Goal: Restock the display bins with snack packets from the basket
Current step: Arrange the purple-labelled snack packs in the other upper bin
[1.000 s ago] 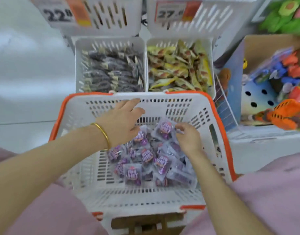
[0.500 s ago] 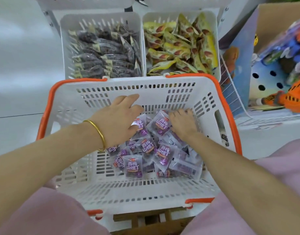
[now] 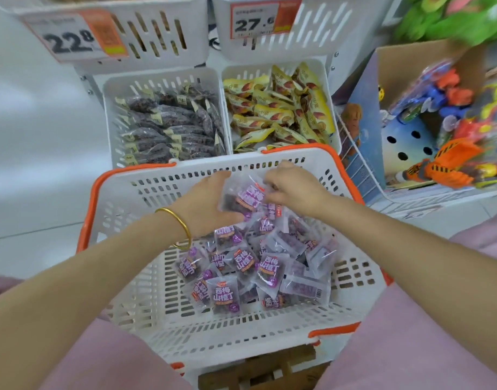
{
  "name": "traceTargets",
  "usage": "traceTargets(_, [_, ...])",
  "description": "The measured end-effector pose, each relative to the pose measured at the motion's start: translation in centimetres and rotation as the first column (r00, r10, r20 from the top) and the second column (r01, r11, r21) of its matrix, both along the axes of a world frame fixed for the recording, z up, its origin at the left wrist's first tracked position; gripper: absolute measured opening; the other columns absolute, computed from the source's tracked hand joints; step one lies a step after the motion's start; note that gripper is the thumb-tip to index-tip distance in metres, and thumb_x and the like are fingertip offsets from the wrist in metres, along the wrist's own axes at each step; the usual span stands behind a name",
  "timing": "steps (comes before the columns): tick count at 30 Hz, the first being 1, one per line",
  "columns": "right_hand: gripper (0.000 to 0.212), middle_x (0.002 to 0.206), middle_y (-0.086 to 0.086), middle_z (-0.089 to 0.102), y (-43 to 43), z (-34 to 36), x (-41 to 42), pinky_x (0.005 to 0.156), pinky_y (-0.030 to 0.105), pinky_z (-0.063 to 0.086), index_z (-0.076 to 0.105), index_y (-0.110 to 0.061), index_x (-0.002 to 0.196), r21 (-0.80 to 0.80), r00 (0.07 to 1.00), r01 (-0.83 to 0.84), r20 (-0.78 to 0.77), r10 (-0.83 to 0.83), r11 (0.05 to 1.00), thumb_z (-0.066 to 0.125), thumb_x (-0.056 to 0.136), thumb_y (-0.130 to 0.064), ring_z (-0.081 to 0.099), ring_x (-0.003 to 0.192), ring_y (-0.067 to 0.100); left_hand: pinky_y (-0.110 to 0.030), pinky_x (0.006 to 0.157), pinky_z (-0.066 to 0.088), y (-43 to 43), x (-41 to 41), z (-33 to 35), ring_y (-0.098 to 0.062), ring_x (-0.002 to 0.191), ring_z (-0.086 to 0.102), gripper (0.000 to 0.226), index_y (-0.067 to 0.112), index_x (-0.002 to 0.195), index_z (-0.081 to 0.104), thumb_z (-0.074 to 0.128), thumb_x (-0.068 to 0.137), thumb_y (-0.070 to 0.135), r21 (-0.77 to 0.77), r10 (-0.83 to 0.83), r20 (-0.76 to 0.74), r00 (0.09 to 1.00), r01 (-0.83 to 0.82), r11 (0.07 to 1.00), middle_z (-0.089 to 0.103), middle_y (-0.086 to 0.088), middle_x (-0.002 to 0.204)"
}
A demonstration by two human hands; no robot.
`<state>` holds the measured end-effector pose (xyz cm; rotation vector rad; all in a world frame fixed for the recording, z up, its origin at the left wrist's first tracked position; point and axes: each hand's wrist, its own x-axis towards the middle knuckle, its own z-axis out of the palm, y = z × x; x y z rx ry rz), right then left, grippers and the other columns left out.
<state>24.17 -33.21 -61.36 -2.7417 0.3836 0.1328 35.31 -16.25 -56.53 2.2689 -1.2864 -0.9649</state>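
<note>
Snack packets [image 3: 250,274] in basket [image 3: 135,170], left hand [image 3: 205,205] and right hand [image 3: 296,190] clutching one bunch [image 3: 241,197], display bins [image 3: 163,77] behind, pale floor [image 3: 30,249]

Purple snack packets [image 3: 253,271] in white basket [image 3: 163,187]

Glossy clear-plastic snack packets [image 3: 253,274] lie in a slotted matt plastic basket [image 3: 135,294].

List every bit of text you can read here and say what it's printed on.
"22 8": price tag on the upper left bin.
"27." plus a blurred digit: price tag on the upper right bin.
"西梅山楂丁": purple snack packets in the basket.
Yellow packets: characters too blurred to read.
Small print on both tags: unreadable.
</note>
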Motion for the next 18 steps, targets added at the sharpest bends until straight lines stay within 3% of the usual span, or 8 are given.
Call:
traceTargets(1, [0.029,0.070,0.003,0.051,0.2,1.6,0.1,0.062,0.037,0.037,0.042,-0.017,0.069,0.038,0.999,0.012,0.053,-0.014,0.999,0.063,0.087,-0.025,0.042,0.080,0.018,-0.021,0.081,0.048,-0.2,-0.2,0.4,-0.016,0.099,0.058,0.057,0.012,0.127,0.036,0.069,0.082,0.018,-0.051,0.063,-0.133,0.989,-0.070,0.996,0.058,-0.007,0.113])
traceTargets(3, [0.025,0.069,0.002,0.052,0.6,4.7,-0.5,0.059,0.037,0.037,0.046,-0.017,0.072,0.099,0.991,0.054,0.113,-0.065,0.994,0.064,0.088,-0.025,0.045,0.066,0.016,-0.021,0.065,0.051,-0.5,0.0,1.1,-0.014,0.080,0.061,0.034,0.012,0.106,0.046,0.069,0.082,0.013,-0.134,0.148,-0.202,0.968,-0.177,0.975,0.061,-0.005,0.093])
traceTargets(5, [0.010,0.068,-0.005,0.051,0.6,6.6,-1.6,0.055,0.032,0.040,0.056,-0.016,0.091,0.205,0.976,0.121,0.152,-0.154,0.971,0.064,0.090,-0.023,0.048,0.059,0.009,-0.021,0.058,0.056,-0.5,0.9,1.2,-0.018,0.084,0.064,0.022,0.010,0.103,0.051,0.065,0.085,0.013,-0.171,0.243,-0.254,0.936,-0.291,0.941,0.062,-0.008,0.099])
traceTargets(7, [0.018,0.070,0.000,0.055,0.7,7.8,-2.8,0.052,0.033,0.050,0.059,-0.010,0.105,0.361,0.947,0.166,0.200,-0.250,0.918,0.064,0.090,-0.017,0.055,0.058,0.015,-0.031,0.059,0.059,-0.3,1.6,1.3,-0.022,0.092,0.066,0.021,0.010,0.106,0.051,0.061,0.088,0.010,-0.159,0.344,-0.366,0.865,-0.422,0.892,0.062,-0.012,0.109])
traceTargets(11, [0.010,0.073,0.017,0.055,1.8,10.2,-3.4,0.053,0.028,0.053,0.066,-0.011,0.096,0.546,0.930,0.067,0.269,-0.251,0.835,0.067,0.086,-0.011,0.055,0.060,0.014,-0.039,0.068,0.059,0.1,1.2,1.6,-0.018,0.091,0.067,0.027,0.006,0.117,0.046,0.056,0.092,0.011,-0.101,0.430,-0.527,0.733,-0.556,0.825,0.062,-0.013,0.113])
traceTargets(14, [0.012,0.082,0.030,0.060,2.5,10.9,-3.2,0.064,0.035,0.049,0.071,-0.016,0.090,0.615,0.938,-0.019,0.285,-0.199,0.788,0.070,0.082,-0.007,0.054,0.068,0.020,-0.044,0.081,0.056,0.3,0.5,2.3,-0.024,0.097,0.066,0.047,0.005,0.123,0.047,0.063,0.086,0.031,-0.029,0.349,-0.708,0.614,-0.519,0.854,0.062,-0.017,0.118])
traceTargets(16, [0.016,0.079,0.027,0.059,2.7,10.9,-3.0,0.064,0.030,0.049,0.071,-0.012,0.094,0.651,0.942,-0.032,0.272,-0.194,0.759,0.070,0.081,-0.004,0.055,0.066,0.017,-0.042,0.079,0.057,0.4,-0.1,2.6,-0.027,0.099,0.066,0.061,0.005,0.126,0.046,0.070,0.075,0.031,-0.066,0.212,-0.781,0.588,-0.414,0.908,0.060,-0.018,0.123])
traceTargets(18, [0.021,0.077,0.015,0.059,2.9,10.6,-2.7,0.063,0.026,0.051,0.068,-0.008,0.101,0.653,0.939,-0.023,0.274,-0.208,0.757,0.068,0.082,0.001,0.057,0.066,0.013,-0.037,0.071,0.058,0.4,-0.3,2.4,-0.024,0.096,0.068,0.072,0.006,0.127,0.044,0.076,0.064,0.018,-0.106,0.188,-0.799,0.572,-0.442,0.891,0.052,-0.016,0.130])
